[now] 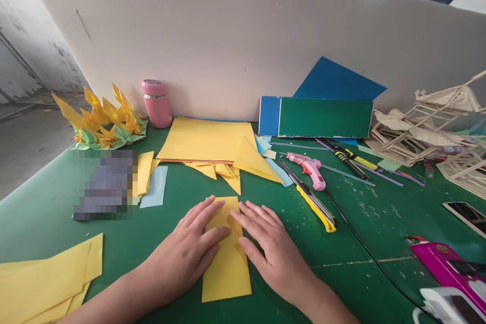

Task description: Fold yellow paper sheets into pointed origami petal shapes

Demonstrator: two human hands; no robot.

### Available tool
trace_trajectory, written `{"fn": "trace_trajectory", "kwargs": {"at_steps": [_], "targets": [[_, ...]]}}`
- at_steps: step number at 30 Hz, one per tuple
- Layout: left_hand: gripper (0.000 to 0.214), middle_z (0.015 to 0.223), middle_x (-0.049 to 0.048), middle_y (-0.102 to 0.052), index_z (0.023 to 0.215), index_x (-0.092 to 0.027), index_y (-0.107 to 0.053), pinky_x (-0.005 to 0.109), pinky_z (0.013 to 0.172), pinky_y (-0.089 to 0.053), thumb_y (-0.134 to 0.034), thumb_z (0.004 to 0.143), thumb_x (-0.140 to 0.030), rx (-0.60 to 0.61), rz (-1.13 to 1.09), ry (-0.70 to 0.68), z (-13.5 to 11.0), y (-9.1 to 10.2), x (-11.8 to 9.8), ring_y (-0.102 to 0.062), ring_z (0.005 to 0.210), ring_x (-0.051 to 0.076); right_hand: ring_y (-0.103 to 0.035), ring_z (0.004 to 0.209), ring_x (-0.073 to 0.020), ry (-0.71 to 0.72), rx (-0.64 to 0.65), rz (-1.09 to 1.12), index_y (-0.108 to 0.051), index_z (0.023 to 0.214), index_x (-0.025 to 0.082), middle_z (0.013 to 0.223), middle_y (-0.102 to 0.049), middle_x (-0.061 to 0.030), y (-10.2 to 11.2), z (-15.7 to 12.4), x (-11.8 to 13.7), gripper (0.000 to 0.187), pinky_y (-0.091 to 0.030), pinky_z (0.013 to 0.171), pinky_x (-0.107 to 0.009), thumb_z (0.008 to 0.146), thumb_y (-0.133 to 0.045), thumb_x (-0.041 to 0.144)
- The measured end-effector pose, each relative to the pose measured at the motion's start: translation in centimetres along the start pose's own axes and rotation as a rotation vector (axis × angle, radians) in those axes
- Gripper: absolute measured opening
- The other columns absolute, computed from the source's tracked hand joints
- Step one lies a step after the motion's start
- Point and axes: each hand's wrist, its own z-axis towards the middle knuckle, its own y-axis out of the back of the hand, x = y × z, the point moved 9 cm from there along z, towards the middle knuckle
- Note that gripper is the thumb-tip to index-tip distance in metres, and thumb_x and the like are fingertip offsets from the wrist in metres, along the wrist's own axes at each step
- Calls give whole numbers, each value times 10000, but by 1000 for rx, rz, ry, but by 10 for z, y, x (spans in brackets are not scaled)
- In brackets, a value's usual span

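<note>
A narrow yellow paper strip (227, 276) lies flat on the green table, its long side pointing away from me. My left hand (190, 240) rests on its left edge, fingers stretched out over the paper. On the opposite edge lies my right hand (268, 245), its fingers spread and the fingertips touching the strip. Neither hand grips anything. Beyond the strip are folded yellow paper pieces (220, 169), partly under a stack of large yellow sheets (205, 139).
Right of my hands lie a yellow utility knife (315, 207) and a pink glue gun (309, 168) with a black cord. More yellow strips (45, 283) sit at the left. A pink flask (157, 104), a paper flower piece (108, 119) and wooden stick models (417, 121) stand farther back.
</note>
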Motion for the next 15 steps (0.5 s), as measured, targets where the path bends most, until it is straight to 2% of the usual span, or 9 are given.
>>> {"fn": "trace_trajectory", "kwargs": {"at_steps": [5, 10, 12, 15], "targets": [[306, 1536, 122, -281, 1157, -232, -568, 550, 1070, -368, -405, 912, -148, -60, 17, 52, -3, -2, 5, -180, 1439, 330, -387, 1362, -260, 7, 80, 152, -432, 1410, 272, 1400, -526, -39, -1, 2, 7, 449, -333, 1105, -554, 966, -388, 216], [384, 1438, 164, -422, 1183, -219, -529, 640, 1070, -299, -498, 803, -170, -117, 57, 97, -6, -6, 12, -313, 1380, 378, -403, 1352, -247, 51, 108, 229, -392, 1433, 290, 1404, -522, -30, -4, 2, 12, 536, -329, 1117, -526, 926, -382, 117], [419, 1382, 143, -471, 1186, -235, -522, 615, 1074, -318, -512, 772, -172, -143, 23, 121, -7, -5, 14, -368, 1349, 364, -400, 1355, -236, 68, 110, 276, -355, 1451, 302, 1426, -497, -22, -5, 0, 13, 577, -327, 1124, -505, 912, -375, 94], [406, 1296, 115, -497, 1150, -248, -529, 506, 1034, -424, -538, 750, -183, -170, -88, 202, -9, -2, 22, -461, 1272, 323, -401, 1353, -203, 72, 73, 401, -293, 1468, 333, 1456, -458, -4, -3, -3, 12, 618, -337, 1128, -462, 906, -370, 86]]}}
